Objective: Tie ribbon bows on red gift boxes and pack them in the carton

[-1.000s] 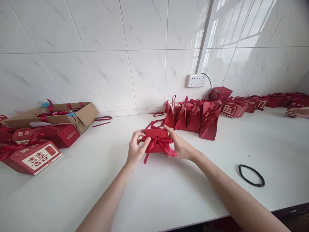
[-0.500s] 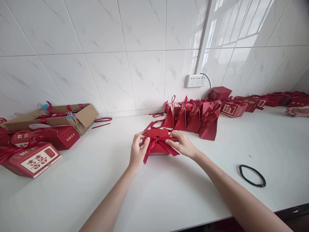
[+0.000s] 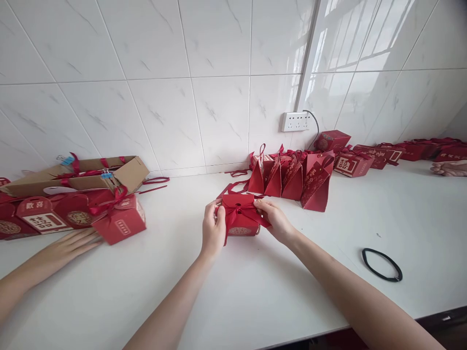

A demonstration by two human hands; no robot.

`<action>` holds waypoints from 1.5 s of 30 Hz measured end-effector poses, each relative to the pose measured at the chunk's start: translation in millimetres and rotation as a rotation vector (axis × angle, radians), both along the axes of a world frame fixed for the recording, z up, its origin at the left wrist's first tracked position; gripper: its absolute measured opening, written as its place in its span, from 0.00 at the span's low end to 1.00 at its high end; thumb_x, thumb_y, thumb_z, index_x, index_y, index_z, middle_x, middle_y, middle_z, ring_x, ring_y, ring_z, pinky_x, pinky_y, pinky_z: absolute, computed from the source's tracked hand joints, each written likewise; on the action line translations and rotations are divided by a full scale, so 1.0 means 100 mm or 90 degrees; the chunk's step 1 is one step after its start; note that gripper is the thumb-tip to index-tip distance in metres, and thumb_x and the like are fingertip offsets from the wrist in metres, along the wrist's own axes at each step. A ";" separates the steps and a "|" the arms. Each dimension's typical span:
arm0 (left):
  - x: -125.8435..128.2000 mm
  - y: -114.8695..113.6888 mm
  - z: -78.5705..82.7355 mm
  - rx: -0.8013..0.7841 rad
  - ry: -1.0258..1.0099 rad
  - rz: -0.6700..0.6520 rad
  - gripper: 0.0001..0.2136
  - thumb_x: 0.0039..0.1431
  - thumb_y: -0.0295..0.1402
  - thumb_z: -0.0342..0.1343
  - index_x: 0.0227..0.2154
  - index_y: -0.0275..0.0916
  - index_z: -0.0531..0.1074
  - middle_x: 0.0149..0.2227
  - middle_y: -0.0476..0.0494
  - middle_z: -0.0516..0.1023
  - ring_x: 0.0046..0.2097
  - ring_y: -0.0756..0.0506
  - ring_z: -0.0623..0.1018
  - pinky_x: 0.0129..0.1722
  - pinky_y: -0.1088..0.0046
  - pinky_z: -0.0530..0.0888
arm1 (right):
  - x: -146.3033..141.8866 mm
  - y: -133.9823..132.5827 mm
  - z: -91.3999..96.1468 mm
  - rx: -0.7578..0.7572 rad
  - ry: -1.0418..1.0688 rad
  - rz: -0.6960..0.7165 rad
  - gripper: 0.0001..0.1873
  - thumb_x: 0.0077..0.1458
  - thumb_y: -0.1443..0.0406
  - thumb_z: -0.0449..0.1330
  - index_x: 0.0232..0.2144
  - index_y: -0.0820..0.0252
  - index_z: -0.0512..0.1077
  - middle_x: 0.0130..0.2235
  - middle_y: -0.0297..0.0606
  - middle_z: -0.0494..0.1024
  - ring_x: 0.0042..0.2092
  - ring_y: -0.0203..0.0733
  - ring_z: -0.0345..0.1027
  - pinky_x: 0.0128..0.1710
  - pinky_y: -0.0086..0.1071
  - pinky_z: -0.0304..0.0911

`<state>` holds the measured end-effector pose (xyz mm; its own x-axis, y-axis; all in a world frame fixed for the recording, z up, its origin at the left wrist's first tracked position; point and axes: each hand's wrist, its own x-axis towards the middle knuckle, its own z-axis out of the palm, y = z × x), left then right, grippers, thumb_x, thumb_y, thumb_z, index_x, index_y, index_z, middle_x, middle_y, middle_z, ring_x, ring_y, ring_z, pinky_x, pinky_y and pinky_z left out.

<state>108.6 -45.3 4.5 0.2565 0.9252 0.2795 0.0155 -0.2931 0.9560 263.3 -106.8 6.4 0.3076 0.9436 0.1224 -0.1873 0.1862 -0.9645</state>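
Observation:
A small red gift box [image 3: 241, 218] tied with a dark red ribbon bow [image 3: 238, 211] stands on the white counter [image 3: 233, 287] in the middle of the view. My left hand [image 3: 213, 231] grips its left side, fingers curled round the edge. My right hand [image 3: 275, 219] holds its right side, pinching the ribbon near the bow. The box is tilted upright between both hands.
A row of folded red boxes [image 3: 292, 177] stands behind, more red boxes [image 3: 365, 158] along the right wall. At left lie a cardboard carton [image 3: 83, 175] and red boxes [image 3: 118, 221]; another person's hand [image 3: 69, 243] rests beside them. A black hair band [image 3: 381, 265] lies right; another hand [image 3: 450, 167] far right.
I have tipped the box more upright and drawn my hands closer around it. Another person's arm has come in at the left and the red boxes there have shifted.

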 end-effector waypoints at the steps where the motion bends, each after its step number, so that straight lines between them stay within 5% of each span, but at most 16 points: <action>1: 0.00 0.00 0.00 -0.003 -0.004 -0.002 0.11 0.61 0.37 0.47 0.42 0.41 0.69 0.51 0.42 0.71 0.49 0.45 0.73 0.43 0.71 0.72 | 0.01 -0.01 0.00 0.004 -0.012 0.002 0.20 0.48 0.52 0.61 0.21 0.58 0.57 0.24 0.29 0.59 0.25 0.32 0.53 0.22 0.26 0.51; 4: -0.02 0.03 -0.01 0.008 -0.009 -0.021 0.11 0.60 0.38 0.48 0.42 0.41 0.69 0.51 0.42 0.70 0.50 0.45 0.72 0.44 0.71 0.72 | 0.06 -0.08 0.01 0.025 -0.118 0.035 0.21 0.46 0.52 0.64 0.36 0.56 0.62 0.40 0.36 0.68 0.31 0.34 0.61 0.21 0.24 0.54; 7: -0.03 0.05 0.00 0.011 -0.008 -0.041 0.12 0.58 0.39 0.50 0.42 0.41 0.69 0.50 0.43 0.71 0.50 0.45 0.72 0.45 0.71 0.72 | 0.12 -0.14 0.02 0.026 -0.263 0.092 0.44 0.41 0.54 0.68 0.56 0.46 0.50 0.62 0.46 0.51 0.43 0.43 0.67 0.20 0.25 0.60; 10: -0.04 0.07 0.00 -0.018 -0.023 -0.068 0.13 0.56 0.41 0.52 0.40 0.41 0.69 0.48 0.42 0.72 0.47 0.45 0.74 0.42 0.72 0.72 | 0.13 -0.15 0.03 0.030 -0.362 0.109 0.56 0.39 0.58 0.70 0.62 0.45 0.41 0.64 0.48 0.46 0.58 0.53 0.58 0.42 0.39 0.69; 12: -0.03 0.09 -0.02 -0.036 -0.037 -0.089 0.15 0.53 0.44 0.55 0.39 0.40 0.69 0.47 0.42 0.72 0.47 0.45 0.75 0.41 0.71 0.73 | 0.12 -0.13 0.02 0.032 -0.414 0.088 0.58 0.38 0.60 0.70 0.63 0.48 0.40 0.64 0.48 0.48 0.62 0.54 0.52 0.56 0.49 0.58; 16: -0.03 0.12 -0.05 -0.076 -0.058 -0.134 0.21 0.47 0.44 0.62 0.41 0.40 0.66 0.45 0.40 0.73 0.45 0.43 0.76 0.40 0.68 0.74 | 0.10 -0.09 -0.02 0.026 -0.440 0.067 0.58 0.40 0.62 0.69 0.65 0.52 0.38 0.63 0.50 0.51 0.62 0.55 0.52 0.60 0.54 0.49; 23: -0.06 0.14 0.00 -0.104 -0.070 -0.213 0.22 0.45 0.35 0.61 0.46 0.42 0.65 0.51 0.41 0.71 0.54 0.40 0.71 0.46 0.65 0.73 | 0.10 -0.11 0.00 0.011 -0.402 0.088 0.56 0.42 0.63 0.67 0.64 0.55 0.37 0.58 0.49 0.60 0.58 0.52 0.58 0.56 0.51 0.57; 38: -0.09 0.11 0.03 -0.148 -0.069 -0.295 0.24 0.47 0.36 0.62 0.49 0.43 0.64 0.49 0.42 0.73 0.47 0.41 0.75 0.43 0.65 0.75 | 0.10 -0.11 0.00 0.006 -0.405 0.079 0.52 0.42 0.64 0.67 0.62 0.56 0.41 0.56 0.49 0.62 0.55 0.51 0.61 0.50 0.47 0.64; 41: -0.09 0.13 0.03 -0.126 -0.064 -0.288 0.22 0.48 0.36 0.62 0.48 0.41 0.68 0.48 0.41 0.75 0.51 0.40 0.74 0.45 0.66 0.73 | 0.09 -0.12 0.01 -0.012 -0.360 0.082 0.52 0.42 0.63 0.67 0.62 0.53 0.41 0.54 0.46 0.64 0.52 0.49 0.64 0.43 0.42 0.69; 45: -0.09 0.18 0.00 -0.110 -0.135 -0.282 0.22 0.49 0.39 0.59 0.49 0.38 0.71 0.51 0.40 0.74 0.55 0.38 0.71 0.49 0.65 0.71 | 0.11 -0.10 0.02 -0.079 -0.228 0.071 0.50 0.42 0.60 0.67 0.61 0.50 0.43 0.46 0.40 0.70 0.32 0.38 0.69 0.21 0.30 0.66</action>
<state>100.0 -27.3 4.2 0.5887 0.7777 0.2204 -0.2737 -0.0647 0.9596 274.6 -116.9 8.3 0.1615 0.9831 0.0864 0.1527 0.0616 -0.9863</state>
